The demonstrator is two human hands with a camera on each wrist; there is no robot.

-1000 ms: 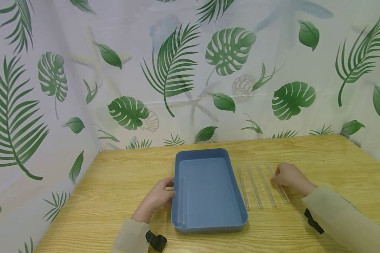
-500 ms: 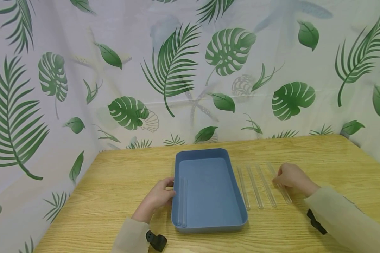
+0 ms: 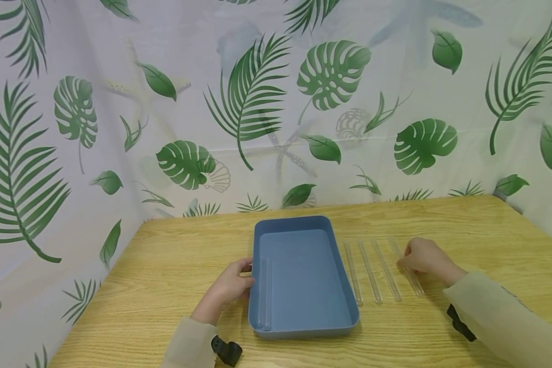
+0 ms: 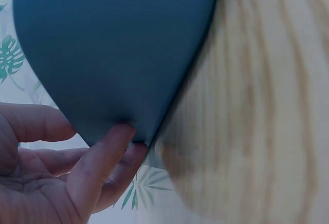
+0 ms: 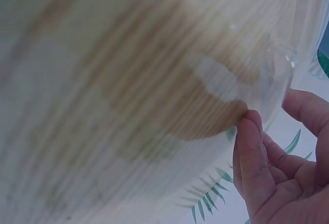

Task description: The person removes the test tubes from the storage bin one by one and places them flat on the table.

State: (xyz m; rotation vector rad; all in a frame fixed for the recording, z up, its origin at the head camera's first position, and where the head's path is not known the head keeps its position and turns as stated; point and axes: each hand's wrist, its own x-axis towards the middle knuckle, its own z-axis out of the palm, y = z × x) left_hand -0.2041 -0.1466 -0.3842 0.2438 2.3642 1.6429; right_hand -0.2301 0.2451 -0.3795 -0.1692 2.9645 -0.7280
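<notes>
A blue rectangular tray (image 3: 307, 333) rests on the table. Against its left outer wall lies my left hand (image 3: 230, 281), and the left wrist view shows straight fingers (image 4: 100, 167) touching that wall. Two clear test tubes (image 3: 268, 296) lie side by side along the tray's left inside. To the right of the tray, my right hand (image 3: 427, 259) pinches the rightmost clear test tube (image 3: 414, 283) near its middle, between thumb and fingers. That tube (image 5: 277, 72) is also in the right wrist view. It seems to lie on the table.
Three more clear test tubes (image 3: 370, 273) lie roughly parallel on the wooden table (image 3: 188, 245), between the tray and my right hand. A leaf-patterned cloth (image 3: 257, 102) hangs behind the table and along both sides.
My right hand has shifted slightly to the right, and the test tube under its fingers has moved with it. The left hand and the tray have stayed put.
</notes>
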